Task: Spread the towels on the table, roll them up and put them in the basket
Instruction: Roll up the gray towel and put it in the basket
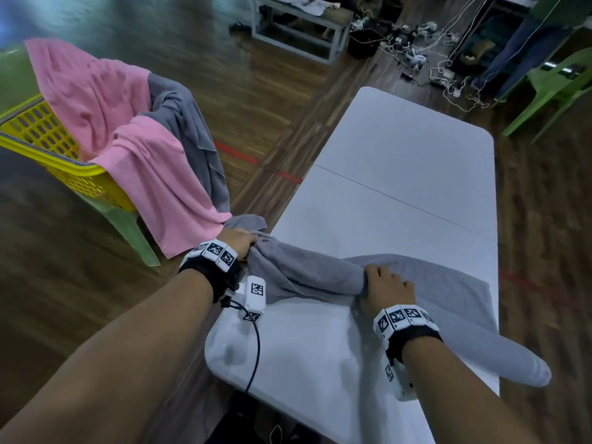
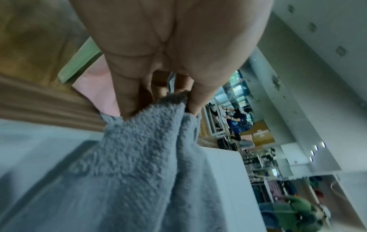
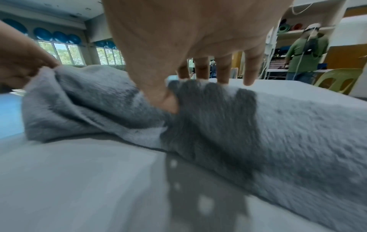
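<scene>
With the left hand [image 1: 238, 240] pinching the grey towel [image 1: 448, 290] at the table [image 1: 400, 161] edge and the right hand [image 1: 386, 288] clutching a bunched fold mid-table, draw both outward evenly until the cloth lies flat.

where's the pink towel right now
In the head view the pink towel hangs over the yellow basket at upper left, off the table, beside a gray towel draped there too.

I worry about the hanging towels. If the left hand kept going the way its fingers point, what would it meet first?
Probably the pink towel hanging from the yellow basket, just beyond the left hand; depth is uncertain.
</scene>
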